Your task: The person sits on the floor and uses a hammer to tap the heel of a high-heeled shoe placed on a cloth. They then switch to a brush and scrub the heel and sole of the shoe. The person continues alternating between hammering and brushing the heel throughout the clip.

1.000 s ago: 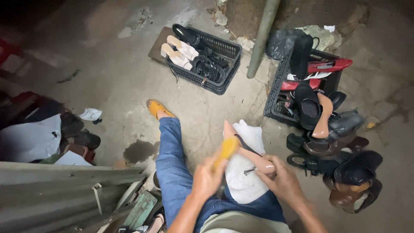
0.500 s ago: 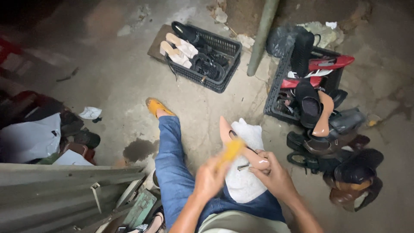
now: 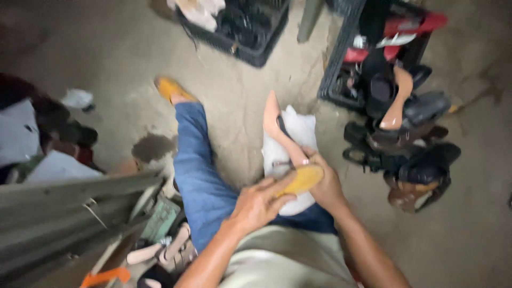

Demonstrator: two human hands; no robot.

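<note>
My left hand [image 3: 260, 204] presses a flat yellow pad [image 3: 302, 180] that looks like a shoe sole or insole. My right hand [image 3: 324, 183] grips a pointed pink-beige shoe [image 3: 278, 130] by its rear part, with the toe aimed away from me. Beneath the shoe a white cloth [image 3: 296, 140] lies over my lap. My leg in blue jeans [image 3: 198, 169] stretches out over the concrete floor and ends in a yellow shoe [image 3: 172, 89].
A black crate [image 3: 250, 29] with shoes stands at the top. On the right a second crate [image 3: 341, 69] and a pile of dark, red and tan shoes [image 3: 408, 138] sit. Boards, tools and clutter [image 3: 80, 208] fill the left.
The camera has moved closer and tilted down. The yellow pad has come down from a raised position onto the shoe's heel end, and both hands now meet over it.
</note>
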